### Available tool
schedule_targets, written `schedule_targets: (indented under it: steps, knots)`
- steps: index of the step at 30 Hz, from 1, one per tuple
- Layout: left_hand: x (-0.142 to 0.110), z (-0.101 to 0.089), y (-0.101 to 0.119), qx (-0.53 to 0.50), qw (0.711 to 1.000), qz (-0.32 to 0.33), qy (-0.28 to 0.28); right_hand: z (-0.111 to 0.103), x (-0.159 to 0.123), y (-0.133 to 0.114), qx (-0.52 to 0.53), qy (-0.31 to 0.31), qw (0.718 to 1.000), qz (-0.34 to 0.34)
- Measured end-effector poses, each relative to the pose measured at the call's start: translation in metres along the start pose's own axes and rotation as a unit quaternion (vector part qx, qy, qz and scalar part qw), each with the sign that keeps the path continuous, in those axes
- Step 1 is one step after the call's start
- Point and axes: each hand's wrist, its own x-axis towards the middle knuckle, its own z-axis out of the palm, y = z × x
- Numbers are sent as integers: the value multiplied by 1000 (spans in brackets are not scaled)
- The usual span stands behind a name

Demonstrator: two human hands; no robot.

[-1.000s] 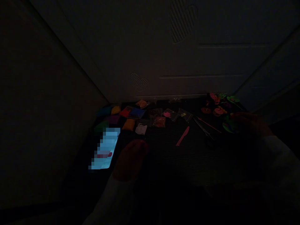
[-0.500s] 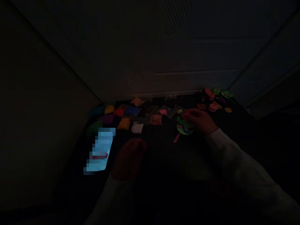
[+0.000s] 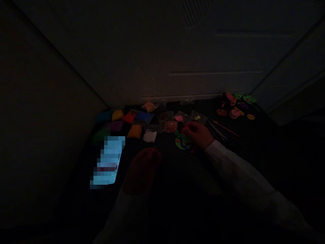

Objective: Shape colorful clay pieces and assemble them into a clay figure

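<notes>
Clock directions here are taken from the green disc (image 3: pixel 181 144), which lies near the middle of the view, over the dark table (image 3: pixel 177 166). The right hand (image 3: pixel 203 135) grips the disc's upper edge from about two o'clock in a finger pinch. That hold is one-sided, so the free side could sag or twist; if the material is soft clay, as it looks, too hard a squeeze could dent the rim or smear the blue and red decoration. Low light makes a misjudged height likely, and the disc could knock the pink clear bag (image 3: pixel 170 127) at eleven o'clock. The scissors (image 3: pixel 218 131) lie between two and three o'clock, near the right sleeve (image 3: pixel 225 156), which could catch them on a careless sweep.

The left hand (image 3: pixel 141 169), at eight o'clock, has its fingers curled in; whether it holds anything is impossible to say. A tiny green speck (image 3: pixel 155 146) shows by its fingertips, too small to identify. Beyond that hand, the bright phone (image 3: pixel 109 161) has a blurred-out screen. The right fingers cover part of the disc, and a red patch at their tips may be skin or a small piece. Whether the disc touches the table is unclear. A pink sliver (image 3: pixel 193 149) at four o'clock is mostly hidden.
</notes>
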Motion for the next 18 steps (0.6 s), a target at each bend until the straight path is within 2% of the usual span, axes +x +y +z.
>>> schedule_targets:
  steps: [6,9,13,18]
  knots:
    - [2,-2,-2,7,1000,4,-18,-1,-1,3,-27,-9,999,-15]
    - [3,-1,-1,15,1000,-4,-8,-4,-1,5,-43,-6,999,-28]
    - [4,0,-2,17,1000,-9,-2,-15,-6,9,-66,8,997,-47]
    - [5,-1,-3,11,1000,-10,3,-31,-25,18,-130,31,988,-74]
